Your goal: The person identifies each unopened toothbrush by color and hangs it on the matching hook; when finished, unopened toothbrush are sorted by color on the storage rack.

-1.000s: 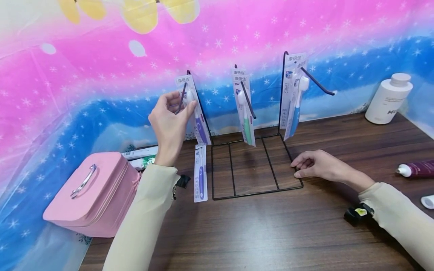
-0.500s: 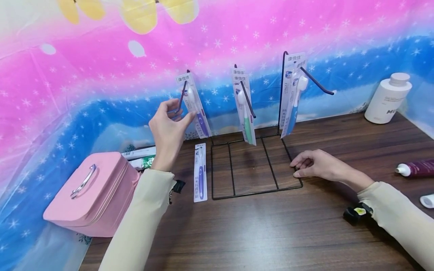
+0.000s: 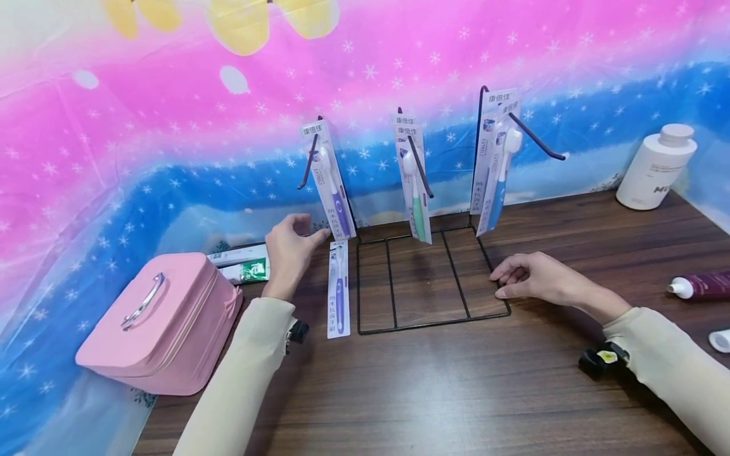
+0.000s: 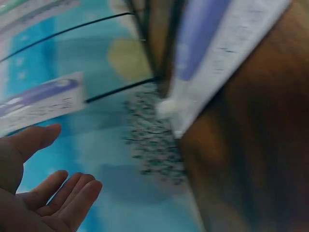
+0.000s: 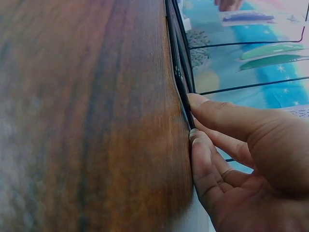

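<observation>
My left hand (image 3: 292, 252) holds nothing, its fingers and thumb spread apart at the lower left of a packaged purple toothbrush (image 3: 339, 212). That toothbrush hangs on the left hook of a black wire rack (image 3: 433, 325). In the left wrist view the loosely opened hand (image 4: 48, 193) is below the hanging pack (image 4: 43, 104). Another packaged purple toothbrush (image 3: 339, 291) lies on the table along the rack's left side. My right hand (image 3: 536, 277) pinches the right side of the rack's base; the right wrist view shows thumb and fingertips on the black wire (image 5: 178, 72).
Packaged green (image 3: 419, 215) and blue toothbrushes (image 3: 497, 196) hang on the middle and right hooks. A pink case (image 3: 148, 323) and toothpaste (image 3: 253, 270) stand left on the wooden table (image 3: 433, 405). To the right are a white bottle (image 3: 656, 168) and a dark red tube (image 3: 704, 285).
My left hand has come away from the left hook and moved down, leaving the purple toothbrush pack hanging there. The right hand stays at the rack's base.
</observation>
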